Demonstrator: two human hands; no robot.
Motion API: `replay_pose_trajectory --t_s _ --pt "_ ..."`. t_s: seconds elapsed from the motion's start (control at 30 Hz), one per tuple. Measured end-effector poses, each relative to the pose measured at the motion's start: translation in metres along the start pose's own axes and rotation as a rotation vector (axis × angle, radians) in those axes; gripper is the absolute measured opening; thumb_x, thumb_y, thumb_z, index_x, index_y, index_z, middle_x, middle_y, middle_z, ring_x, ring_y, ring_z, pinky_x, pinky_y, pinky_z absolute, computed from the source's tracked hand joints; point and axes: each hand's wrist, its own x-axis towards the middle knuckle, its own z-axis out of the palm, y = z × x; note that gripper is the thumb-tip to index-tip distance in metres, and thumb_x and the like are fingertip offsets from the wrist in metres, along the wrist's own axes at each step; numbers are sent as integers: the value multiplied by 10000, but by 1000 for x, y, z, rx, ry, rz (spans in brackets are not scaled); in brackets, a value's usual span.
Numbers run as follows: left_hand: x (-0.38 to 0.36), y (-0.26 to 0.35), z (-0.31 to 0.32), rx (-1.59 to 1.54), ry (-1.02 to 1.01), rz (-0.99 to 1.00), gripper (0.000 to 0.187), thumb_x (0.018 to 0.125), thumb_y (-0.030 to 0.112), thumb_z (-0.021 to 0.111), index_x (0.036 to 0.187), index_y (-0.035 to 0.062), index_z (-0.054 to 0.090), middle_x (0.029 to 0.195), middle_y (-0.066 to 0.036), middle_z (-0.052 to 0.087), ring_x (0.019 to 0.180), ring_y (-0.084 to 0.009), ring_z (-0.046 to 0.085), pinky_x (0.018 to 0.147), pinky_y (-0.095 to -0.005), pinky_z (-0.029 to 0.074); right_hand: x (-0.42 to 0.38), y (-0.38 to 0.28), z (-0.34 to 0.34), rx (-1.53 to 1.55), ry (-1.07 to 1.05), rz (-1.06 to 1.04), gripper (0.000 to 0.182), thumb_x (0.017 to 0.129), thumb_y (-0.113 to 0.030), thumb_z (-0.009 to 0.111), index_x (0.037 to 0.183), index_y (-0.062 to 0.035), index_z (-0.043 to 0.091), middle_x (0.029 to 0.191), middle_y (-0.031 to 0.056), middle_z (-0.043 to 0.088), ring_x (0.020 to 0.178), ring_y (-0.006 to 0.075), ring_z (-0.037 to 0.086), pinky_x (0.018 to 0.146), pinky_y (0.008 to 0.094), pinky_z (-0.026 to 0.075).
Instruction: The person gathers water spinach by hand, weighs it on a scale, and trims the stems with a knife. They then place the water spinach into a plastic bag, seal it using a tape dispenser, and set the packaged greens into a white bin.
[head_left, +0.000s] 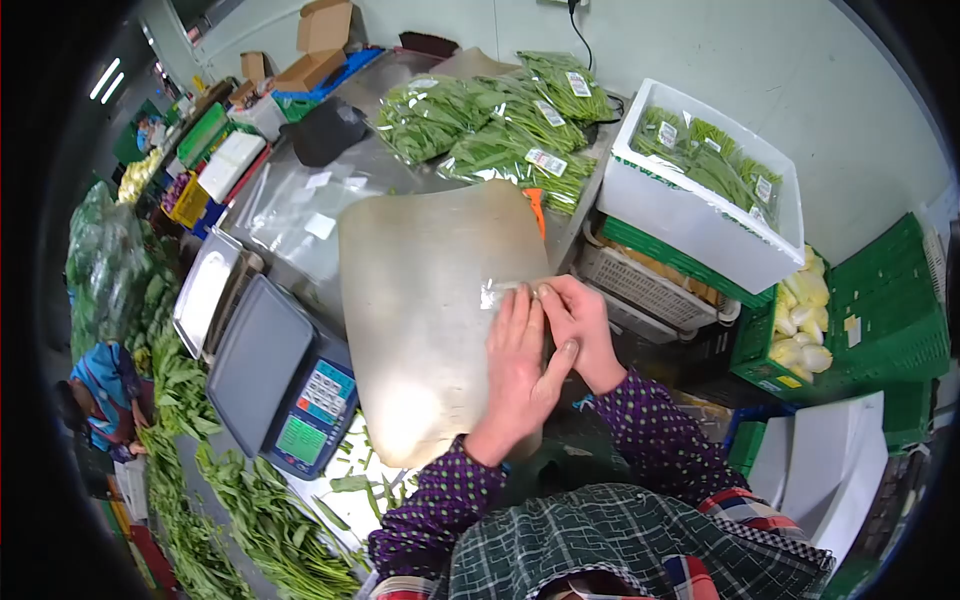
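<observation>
A metal board (430, 300) with rounded corners lies in front of me. My left hand (517, 370) rests flat near its right edge, fingers stretched out over a small piece of clear film (495, 291). Beside it, my right hand (580, 325) is closed, its thumb and finger pinched at the fingertips of my left hand. Whatever lies between those fingers is too small to make out. Left of the board stands a blue digital scale (322, 400) with a grey pan (262, 355). Clear plastic bags (295, 215) lie behind the scale.
Bagged greens (500, 120) lie at the back. At right are a white foam box (690, 215) of greens and a green crate (850, 300) of pale vegetables. Loose greens (270, 510) cover the near left. Another person (105, 395) is at the far left.
</observation>
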Motion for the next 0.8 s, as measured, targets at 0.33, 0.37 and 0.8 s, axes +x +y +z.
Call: replay_pose_trajectory --t_s 0.33,0.37,0.8 --pt "-71 -93 32 415 -193 -130 934 705 480 691 1356 -97 352 1477 -241 279 1391 -371 224 1122 -531 147 -19 102 13 438 -38 595 136 867 39 546 994 81 572 867 156 661 681 216 658 575 316 561" --pt "-72 -99 37 361 -185 -149 930 705 478 688 1362 -88 352 1479 -236 279 1392 -366 225 1123 -529 148 -16 106 15 368 -24 626 135 867 36 550 991 83 572 866 159 661 660 214 655 563 309 558" --pt "-75 -119 42 442 -321 -190 890 730 390 667 1417 -33 291 1503 -191 252 1405 -326 208 1145 -497 122 -5 132 6 308 -322 722 155 856 -26 598 976 70 577 852 171 665 681 247 669 613 338 568"
